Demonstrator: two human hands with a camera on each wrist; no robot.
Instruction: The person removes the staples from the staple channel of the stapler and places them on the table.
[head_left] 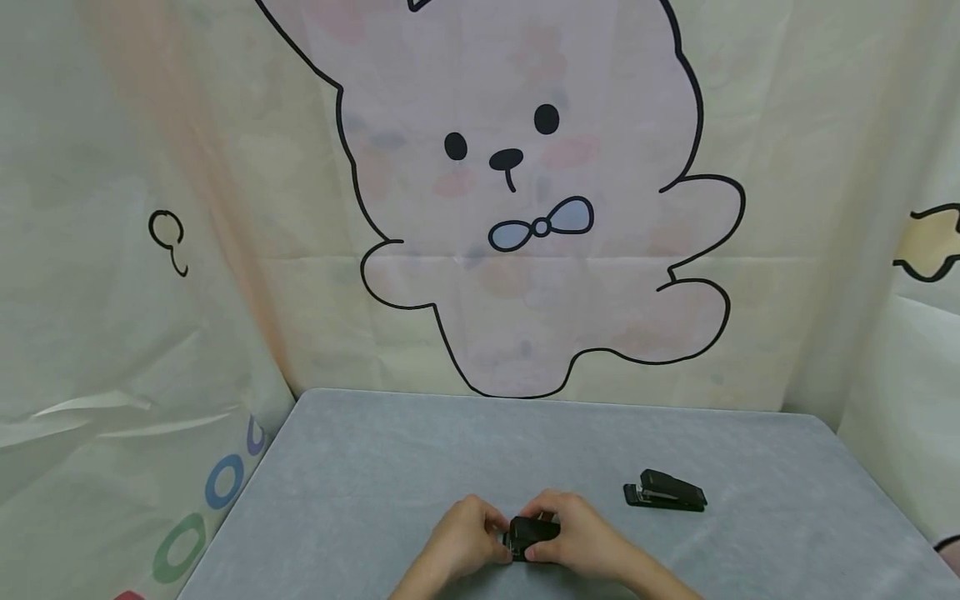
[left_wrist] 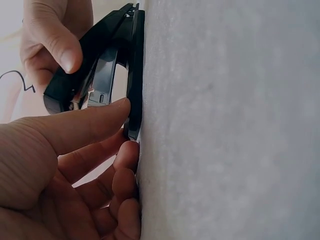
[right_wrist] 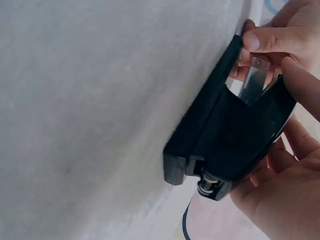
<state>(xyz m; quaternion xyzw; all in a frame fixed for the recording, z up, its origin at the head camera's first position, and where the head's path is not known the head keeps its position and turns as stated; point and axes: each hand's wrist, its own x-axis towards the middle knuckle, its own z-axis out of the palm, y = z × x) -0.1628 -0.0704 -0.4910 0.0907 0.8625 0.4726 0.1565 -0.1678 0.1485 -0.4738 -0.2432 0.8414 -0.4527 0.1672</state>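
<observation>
A black stapler (head_left: 531, 530) stands on the grey tabletop between both hands, with its hinge end to the right. My left hand (head_left: 468, 537) pinches the front end of its base between thumb and fingers, as the left wrist view shows. Around the upper arm of the stapler, my right hand (head_left: 581, 533) holds on, thumb on one side and fingers on the other. In the right wrist view the stapler (right_wrist: 235, 120) shows a gap between its base and raised upper part, with the metal magazine visible inside.
A second black stapler (head_left: 666, 492) sits to the right, farther back on the grey cloth-covered table (head_left: 390, 450). A curtain (head_left: 300, 333) with a cartoon animal hangs behind the table, and more fabric hangs along both sides.
</observation>
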